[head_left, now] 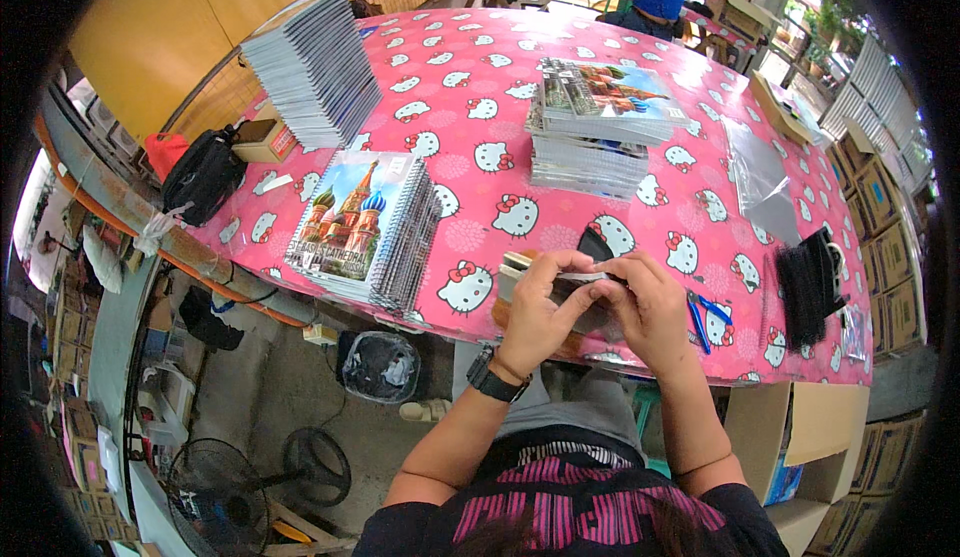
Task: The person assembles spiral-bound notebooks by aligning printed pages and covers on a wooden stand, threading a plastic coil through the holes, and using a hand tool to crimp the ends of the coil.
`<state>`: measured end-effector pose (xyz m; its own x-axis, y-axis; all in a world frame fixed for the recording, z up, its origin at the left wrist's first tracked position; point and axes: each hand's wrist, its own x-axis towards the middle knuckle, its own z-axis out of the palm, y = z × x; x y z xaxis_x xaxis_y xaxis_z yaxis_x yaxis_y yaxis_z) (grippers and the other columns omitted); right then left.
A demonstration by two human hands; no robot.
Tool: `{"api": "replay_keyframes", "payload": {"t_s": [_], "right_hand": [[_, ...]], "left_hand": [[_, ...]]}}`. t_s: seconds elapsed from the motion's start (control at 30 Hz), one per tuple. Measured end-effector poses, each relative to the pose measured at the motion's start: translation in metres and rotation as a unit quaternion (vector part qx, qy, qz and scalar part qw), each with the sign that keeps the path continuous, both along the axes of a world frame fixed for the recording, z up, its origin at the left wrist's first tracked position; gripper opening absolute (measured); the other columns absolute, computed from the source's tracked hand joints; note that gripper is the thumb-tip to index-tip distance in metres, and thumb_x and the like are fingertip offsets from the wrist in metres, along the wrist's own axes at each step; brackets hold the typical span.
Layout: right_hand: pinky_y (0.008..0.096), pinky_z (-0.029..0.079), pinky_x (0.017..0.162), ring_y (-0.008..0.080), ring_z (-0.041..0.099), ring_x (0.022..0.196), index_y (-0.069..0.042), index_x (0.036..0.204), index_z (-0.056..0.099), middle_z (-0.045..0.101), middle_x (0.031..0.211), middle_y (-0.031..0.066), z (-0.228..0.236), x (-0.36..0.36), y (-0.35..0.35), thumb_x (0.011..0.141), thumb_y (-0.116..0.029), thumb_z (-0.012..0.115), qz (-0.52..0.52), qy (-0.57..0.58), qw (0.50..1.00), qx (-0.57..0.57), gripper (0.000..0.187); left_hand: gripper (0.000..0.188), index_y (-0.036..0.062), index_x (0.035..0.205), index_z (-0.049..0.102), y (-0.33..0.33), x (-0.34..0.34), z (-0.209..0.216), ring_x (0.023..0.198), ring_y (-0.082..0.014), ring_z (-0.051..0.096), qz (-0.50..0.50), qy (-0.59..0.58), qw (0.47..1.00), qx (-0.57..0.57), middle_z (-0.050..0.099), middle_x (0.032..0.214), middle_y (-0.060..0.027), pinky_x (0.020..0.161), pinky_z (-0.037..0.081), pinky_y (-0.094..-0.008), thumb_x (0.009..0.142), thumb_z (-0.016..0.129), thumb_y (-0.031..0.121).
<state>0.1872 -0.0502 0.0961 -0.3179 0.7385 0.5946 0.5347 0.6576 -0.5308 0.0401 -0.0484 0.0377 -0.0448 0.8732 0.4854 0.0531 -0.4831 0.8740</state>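
Note:
At the near edge of the pink patterned table [482, 240], my left hand [545, 302] and my right hand [645, 307] come together, fingertips closed in a pinch. Between them is a thin, pale-edged piece, mostly covered by the fingers, whose kind I cannot make out. Under the hands lies a brown and grey block-like thing [508, 282], partly hidden. A dark pointed piece [592, 245] shows just beyond my fingers. Blue-handled cutters [703, 319] rest to the right of my right hand. On the left sits a stack of spiral notebooks [350, 222] with a cathedral cover.
A tall stack of notebooks [312, 72] stands far left, beside a black bag [203, 177]. Another notebook pile [590, 162] is farther back. Right: clear plastic sheets [757, 177], black binding wires [808, 292], an open carton [825, 422]. A bin [380, 367] and fan [218, 492] stand below left.

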Motion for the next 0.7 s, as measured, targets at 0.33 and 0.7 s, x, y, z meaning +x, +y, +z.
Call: {"api": "replay_keyframes", "payload": {"t_s": [0.33,0.7], "right_hand": [[0.0354,0.04,0.091,0.0211,0.052,0.107,-0.004,0.121,0.05,0.055,0.118,0.0133,0.033,-0.007,0.014,0.085,-0.02,0.062,0.091,0.45,0.887,-0.052,0.041],[0.0422,0.045,0.083,0.0359,0.053,0.096,-0.007,0.136,0.032,0.056,0.104,0.019,-0.065,0.008,0.023,0.076,-0.01,0.066,0.081,-0.187,0.96,-0.193,0.07]], "left_hand": [[0.039,-0.0038,0.12,0.048,0.005,-0.064,0.04,0.101,-0.0184,0.052,0.204,-0.021,0.979,-0.004,0.056,0.11,-0.0118,0.089,0.042,-0.0325,0.09,0.059,0.018],[0.044,-0.001,0.124,0.051,0.077,-0.304,0.005,0.115,-0.037,0.049,0.325,0.511,0.775,-0.181,0.051,0.125,-0.0242,0.097,0.038,-0.0401,0.091,0.049,0.028]]}}
